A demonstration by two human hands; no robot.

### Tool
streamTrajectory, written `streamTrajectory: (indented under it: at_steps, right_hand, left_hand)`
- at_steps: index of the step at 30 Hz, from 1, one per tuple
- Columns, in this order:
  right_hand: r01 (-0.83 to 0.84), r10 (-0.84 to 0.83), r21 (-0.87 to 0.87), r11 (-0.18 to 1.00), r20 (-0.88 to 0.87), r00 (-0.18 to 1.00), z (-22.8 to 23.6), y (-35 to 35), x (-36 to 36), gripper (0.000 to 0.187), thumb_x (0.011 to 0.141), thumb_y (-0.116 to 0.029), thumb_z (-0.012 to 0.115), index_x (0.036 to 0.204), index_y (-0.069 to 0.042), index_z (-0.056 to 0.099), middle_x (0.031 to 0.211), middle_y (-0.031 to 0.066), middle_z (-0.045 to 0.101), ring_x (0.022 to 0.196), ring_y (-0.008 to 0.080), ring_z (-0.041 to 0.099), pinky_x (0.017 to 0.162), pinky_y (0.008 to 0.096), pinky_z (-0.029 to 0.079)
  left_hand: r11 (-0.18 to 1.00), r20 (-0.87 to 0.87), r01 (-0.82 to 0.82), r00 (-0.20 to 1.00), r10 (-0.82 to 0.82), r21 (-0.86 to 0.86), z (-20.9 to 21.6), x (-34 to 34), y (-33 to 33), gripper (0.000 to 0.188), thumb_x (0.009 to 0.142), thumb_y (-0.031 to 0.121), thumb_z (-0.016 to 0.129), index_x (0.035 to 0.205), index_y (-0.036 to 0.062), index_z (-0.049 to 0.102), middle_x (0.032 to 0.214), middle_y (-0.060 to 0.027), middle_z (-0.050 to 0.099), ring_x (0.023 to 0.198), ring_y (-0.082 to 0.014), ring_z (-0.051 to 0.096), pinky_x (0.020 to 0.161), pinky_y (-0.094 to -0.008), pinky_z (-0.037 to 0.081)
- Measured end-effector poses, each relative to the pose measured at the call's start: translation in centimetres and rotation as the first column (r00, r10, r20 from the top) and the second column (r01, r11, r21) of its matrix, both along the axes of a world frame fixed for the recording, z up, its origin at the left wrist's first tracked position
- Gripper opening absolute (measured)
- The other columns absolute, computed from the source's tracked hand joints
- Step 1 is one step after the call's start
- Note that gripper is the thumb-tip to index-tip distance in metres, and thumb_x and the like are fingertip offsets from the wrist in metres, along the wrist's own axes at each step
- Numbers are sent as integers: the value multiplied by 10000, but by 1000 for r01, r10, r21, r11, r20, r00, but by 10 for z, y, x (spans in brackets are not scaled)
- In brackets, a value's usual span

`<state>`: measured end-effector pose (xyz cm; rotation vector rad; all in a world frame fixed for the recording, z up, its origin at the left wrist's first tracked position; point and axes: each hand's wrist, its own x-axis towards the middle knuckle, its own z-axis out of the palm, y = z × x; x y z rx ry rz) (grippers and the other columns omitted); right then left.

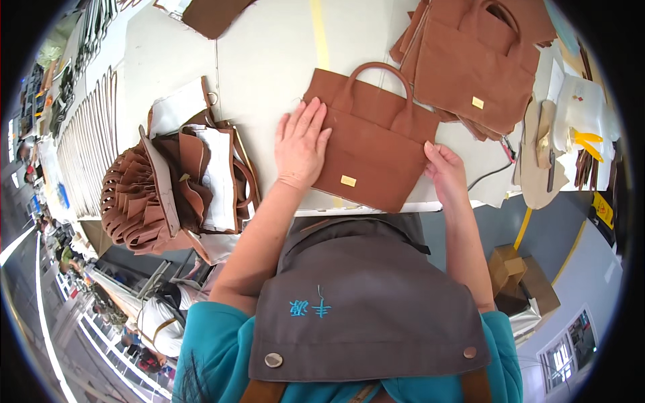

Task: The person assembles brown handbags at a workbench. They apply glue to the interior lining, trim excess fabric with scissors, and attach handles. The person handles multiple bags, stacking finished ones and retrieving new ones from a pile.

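A brown handbag panel (373, 151) with a looped handle and a small gold plate lies tilted on the table in front of me. My left hand (302, 148) rests flat on its left edge, fingers stretched out toward the far side. At the right edge, my right hand (443, 168) pinches the panel between thumb and fingers; the fingers under it are partly hidden. Just beyond, at the far right, a stack of similar brown panels (467, 80) touches or nearly touches the panel's upper right corner.
On the left, a bundle of brown bag pieces (144, 191) hangs over the table's near edge. Rows of thin strips (91, 131) lie farther left. To the right are yellow-handled snips (586, 140), a white plastic container (579, 101) and a dark cord (489, 176). Cardboard boxes (514, 269) stand below.
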<state>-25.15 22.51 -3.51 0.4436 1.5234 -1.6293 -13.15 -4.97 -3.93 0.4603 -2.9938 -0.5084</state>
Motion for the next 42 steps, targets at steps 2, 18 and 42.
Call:
streamTrajectory:
  at_steps: [2,18,42]
  right_hand:
    - [25,-24,22,999,-7,1000,-3,0,0,241,923,-316,678,934,-77,658,835,-26,638,710,61,544,680,234,448]
    - [-91,93,-32,995,42,995,5,0,-10,337,926,-295,667,1126,-27,626,1098,71,666,1004,161,625,886,327,482]
    - [105,-253,-461,881,-274,928,80,29,-25,410,1025,-298,489,1324,-20,522,1327,76,579,1235,206,541,1053,394,417]
  left_hand:
    - [996,50,39,998,-35,-79,-2,2,-3,467,965,291,525,1399,123,487,1492,-9,424,1388,-194,369,1163,-438,234]
    - [571,191,-493,841,506,657,11,21,-16,481,899,169,675,1318,7,504,1159,-124,593,962,-198,609,805,-325,517]
    - [-85,23,19,885,465,996,126,-10,15,254,999,166,558,1162,-9,644,1046,-30,683,928,-80,606,827,-238,490]
